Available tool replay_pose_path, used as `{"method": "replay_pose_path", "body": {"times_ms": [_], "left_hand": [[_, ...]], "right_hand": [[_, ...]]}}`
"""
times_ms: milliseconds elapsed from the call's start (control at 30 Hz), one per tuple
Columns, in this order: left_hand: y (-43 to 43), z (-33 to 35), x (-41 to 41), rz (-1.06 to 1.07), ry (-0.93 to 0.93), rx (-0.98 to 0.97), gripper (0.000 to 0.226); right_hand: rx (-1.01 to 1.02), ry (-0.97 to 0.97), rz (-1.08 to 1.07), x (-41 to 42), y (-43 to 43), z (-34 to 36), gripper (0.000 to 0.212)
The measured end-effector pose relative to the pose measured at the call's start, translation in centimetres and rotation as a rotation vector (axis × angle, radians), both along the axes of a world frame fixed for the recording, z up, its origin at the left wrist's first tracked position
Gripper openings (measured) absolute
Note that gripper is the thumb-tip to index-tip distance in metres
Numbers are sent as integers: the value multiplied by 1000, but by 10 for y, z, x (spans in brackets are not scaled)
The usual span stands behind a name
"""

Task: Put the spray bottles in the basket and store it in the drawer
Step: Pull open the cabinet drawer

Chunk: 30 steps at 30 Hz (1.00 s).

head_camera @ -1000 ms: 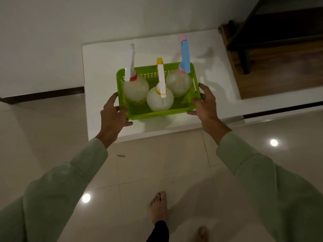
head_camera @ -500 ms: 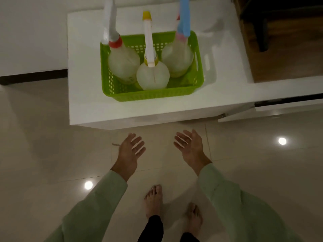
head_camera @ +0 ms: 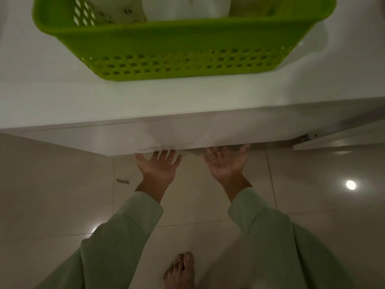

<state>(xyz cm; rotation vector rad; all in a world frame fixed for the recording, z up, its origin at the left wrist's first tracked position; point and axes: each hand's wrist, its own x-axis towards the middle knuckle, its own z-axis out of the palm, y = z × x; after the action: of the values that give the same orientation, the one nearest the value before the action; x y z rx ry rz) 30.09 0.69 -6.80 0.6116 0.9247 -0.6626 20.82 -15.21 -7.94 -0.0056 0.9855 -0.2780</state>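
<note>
The green perforated basket (head_camera: 183, 42) stands on the white cabinet top (head_camera: 52, 97), close to its front edge. Only the pale bodies of the spray bottles (head_camera: 185, 7) show inside it; their heads are cut off by the frame's top. Below, the white drawer front (head_camera: 104, 136) faces me. My left hand (head_camera: 159, 166) and my right hand (head_camera: 226, 162) are palm-up with fingers spread, fingertips reaching under the drawer front's lower edge. Neither hand holds anything.
Glossy beige floor tiles lie beneath, with a bright light reflection (head_camera: 351, 185) at the right. A small dark scrap (head_camera: 123, 181) lies on the floor left of my hands. A metal bracket (head_camera: 308, 137) shows at the cabinet's right corner. My bare foot (head_camera: 181, 272) is below.
My hands let go of the basket, dropped below the cabinet top and moved forward to the drawer front's lower edge. The camera came much closer and lower.
</note>
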Motion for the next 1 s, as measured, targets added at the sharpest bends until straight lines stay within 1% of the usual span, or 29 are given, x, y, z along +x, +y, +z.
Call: {"method": "replay_pose_path", "body": {"times_ms": [67, 233, 367, 433, 467, 533, 567, 600, 633, 667, 733, 767, 800, 833, 900, 967, 1000], "left_hand": [[2, -5, 2, 22, -19, -44, 85], [7, 0, -3, 0, -38, -73, 84], [14, 8, -16, 10, 16, -45, 84], [17, 16, -27, -8, 45, 6, 79], [18, 22, -32, -41, 57, 63, 73], [18, 46, -48, -209, 24, 273, 57], [17, 64, -59, -320, -39, 425, 47], [17, 86, -74, -432, -160, 607, 38], [20, 109, -90, -528, -357, 798, 30], [25, 134, -106, -606, -626, 977, 25], [36, 178, -128, -720, -1179, 1233, 25], [41, 192, -133, -763, -1408, 1334, 29], [46, 198, -132, -814, -1554, 1423, 36], [49, 204, -128, -892, -1618, 1492, 43], [50, 206, -121, -1123, -1614, 1565, 54], [48, 203, -116, -1292, -1599, 1606, 56], [47, 204, -114, -1323, -1598, 1625, 53]], "right_hand": [[-2, -37, -11, 2, -1, -2, 99], [-10, -70, -50, -2, 3, 5, 84], [1, -34, -52, -16, 10, 10, 79], [-9, -15, -45, -27, 15, 16, 70], [-21, 18, -28, -33, 16, 19, 62], [-134, 159, 119, -46, 23, 34, 43], [-255, 273, 238, -55, 29, 47, 34], [-446, 398, 349, -66, 38, 64, 23], [-710, 501, 434, -79, 48, 83, 12], [-1047, 546, 495, -92, 57, 108, 6], [-1730, 459, 543, -113, 68, 159, 13], [-2004, 404, 553, -118, 67, 180, 18], [-2192, 399, 591, -118, 62, 193, 26], [-2301, 441, 674, -115, 54, 203, 34], [-2371, 592, 946, -107, 41, 208, 43], [-2408, 647, 1134, -102, 31, 205, 40], [-2436, 643, 1172, -101, 27, 204, 36]]}}
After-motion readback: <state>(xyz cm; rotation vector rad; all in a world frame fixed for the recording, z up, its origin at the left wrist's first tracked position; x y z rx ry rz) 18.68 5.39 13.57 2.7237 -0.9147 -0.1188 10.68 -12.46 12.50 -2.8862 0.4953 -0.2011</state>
